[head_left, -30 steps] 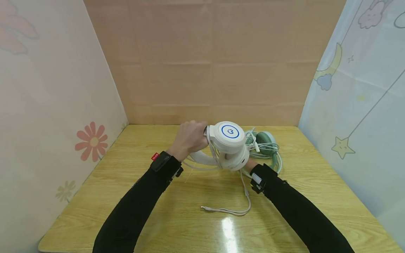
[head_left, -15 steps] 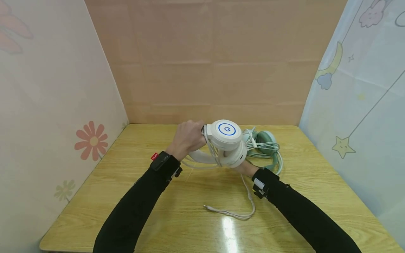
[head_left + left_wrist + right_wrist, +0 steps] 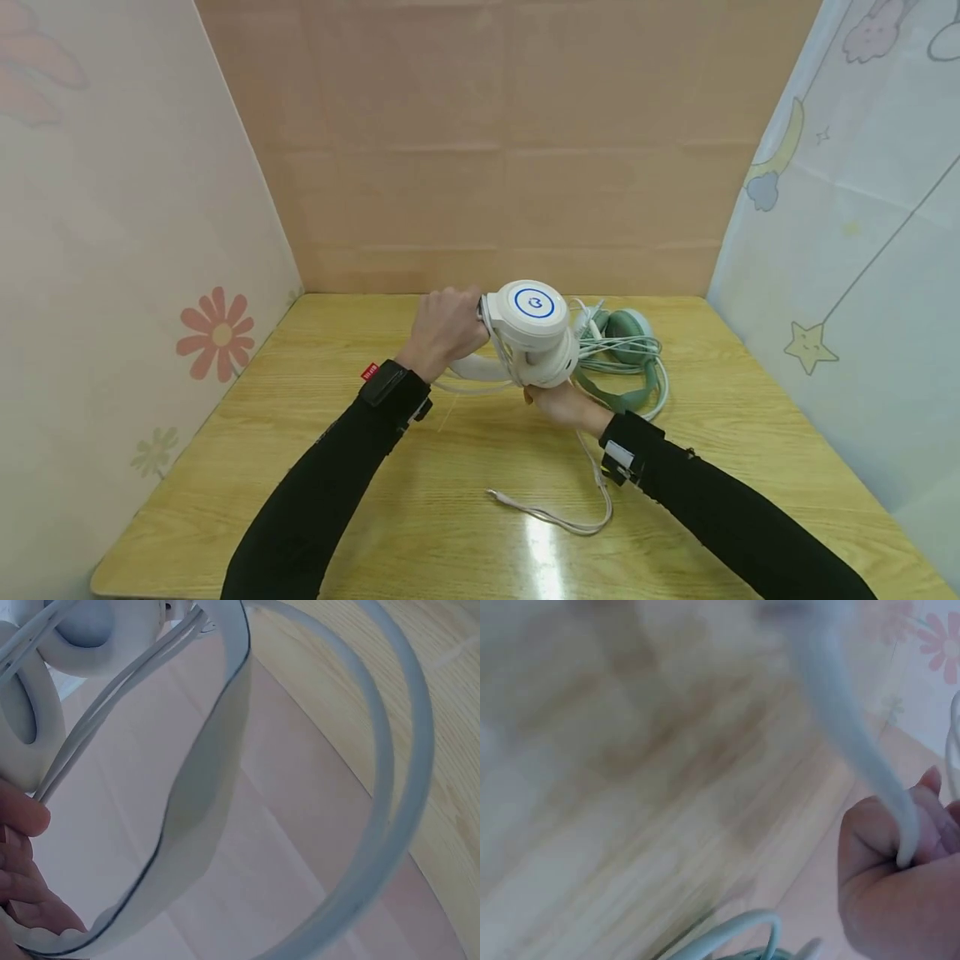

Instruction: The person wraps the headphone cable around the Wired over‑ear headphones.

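White over-ear headphones [image 3: 531,321] with a blue ring on the ear cup are held up above the table by my left hand [image 3: 447,327]. In the left wrist view its fingers [image 3: 24,814] grip the headband [image 3: 202,780], and strands of cable run across the cups. Below the cups my right hand [image 3: 564,405] grips the white cable [image 3: 855,742], which passes into its curled fingers in the right wrist view. The cable's loose end [image 3: 555,518], with a plug, lies toward the table's front. The headphones partly cover the right fingertips in the head view.
Green headphones [image 3: 628,327] with a bundled pale cable [image 3: 617,348] lie on the wooden table [image 3: 360,500], just behind and right of my right hand. A brown panel [image 3: 495,167] stands behind the table, with patterned sheets at both sides.
My right hand has moved left and toward me from behind the headphones, coming into view beneath them. The cable's loose end has slid slightly right and nearer. The headphones have shifted slightly left and up.
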`<state>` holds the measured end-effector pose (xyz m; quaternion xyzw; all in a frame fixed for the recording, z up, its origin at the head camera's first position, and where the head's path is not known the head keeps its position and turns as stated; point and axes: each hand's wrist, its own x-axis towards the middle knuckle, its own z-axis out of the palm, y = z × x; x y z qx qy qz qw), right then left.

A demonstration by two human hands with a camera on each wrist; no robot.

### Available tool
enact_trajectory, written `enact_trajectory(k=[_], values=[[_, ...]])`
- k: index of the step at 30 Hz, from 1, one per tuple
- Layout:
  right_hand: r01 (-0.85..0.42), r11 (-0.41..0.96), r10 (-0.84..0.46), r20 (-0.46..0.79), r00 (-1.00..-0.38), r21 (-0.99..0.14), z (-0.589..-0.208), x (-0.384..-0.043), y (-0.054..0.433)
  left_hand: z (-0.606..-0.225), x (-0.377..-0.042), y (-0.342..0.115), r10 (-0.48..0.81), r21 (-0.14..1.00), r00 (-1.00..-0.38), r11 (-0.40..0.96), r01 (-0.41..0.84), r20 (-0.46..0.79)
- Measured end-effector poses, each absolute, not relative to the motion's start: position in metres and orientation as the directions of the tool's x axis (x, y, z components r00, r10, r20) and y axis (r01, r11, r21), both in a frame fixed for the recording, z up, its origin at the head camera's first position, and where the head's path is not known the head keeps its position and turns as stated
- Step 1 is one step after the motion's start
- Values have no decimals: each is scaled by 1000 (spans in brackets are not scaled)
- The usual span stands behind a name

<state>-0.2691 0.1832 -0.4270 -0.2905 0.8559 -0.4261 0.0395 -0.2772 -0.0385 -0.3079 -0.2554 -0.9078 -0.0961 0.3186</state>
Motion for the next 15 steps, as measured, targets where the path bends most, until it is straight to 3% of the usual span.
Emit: enact_trajectory(k=[15], values=[[-257, 524, -444, -3, -896, -812, -416, -248, 187, -311, -279, -39, 401, -19, -643, 857, 515, 652]])
